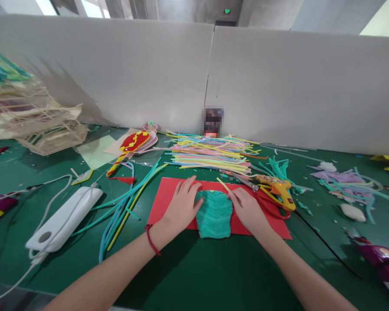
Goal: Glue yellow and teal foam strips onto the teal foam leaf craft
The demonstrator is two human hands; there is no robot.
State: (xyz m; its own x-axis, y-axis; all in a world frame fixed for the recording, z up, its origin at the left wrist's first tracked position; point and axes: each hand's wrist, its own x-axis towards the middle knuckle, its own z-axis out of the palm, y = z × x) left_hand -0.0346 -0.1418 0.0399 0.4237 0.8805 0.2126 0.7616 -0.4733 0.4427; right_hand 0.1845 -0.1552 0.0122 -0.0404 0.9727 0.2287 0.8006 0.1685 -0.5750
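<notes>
My left hand (184, 203) lies with its fingers spread on a red sheet (167, 190), its thumb at the left edge of a teal piece (214, 216). That piece is covered with slanting strips that meet in a V pattern. My right hand (246, 207) pinches a short yellow strip (223, 184) near the upper right corner of the teal piece. A tiny yellow bit (212, 191) shows at the teal piece's top edge. Close to my right hand, red-handled scissors (272, 206) lie partly under a yellow glue gun (280, 192).
Behind the sheet is a pile of pastel fuzzy strips (210, 157). Leftward are loose teal and yellow strips (129, 198), a white power strip (65, 220) with cables, and a red-yellow fan shape (134, 141). Scraps (350, 183) and a purple tool (379, 255) lie right; a grey partition (116, 73) stands behind.
</notes>
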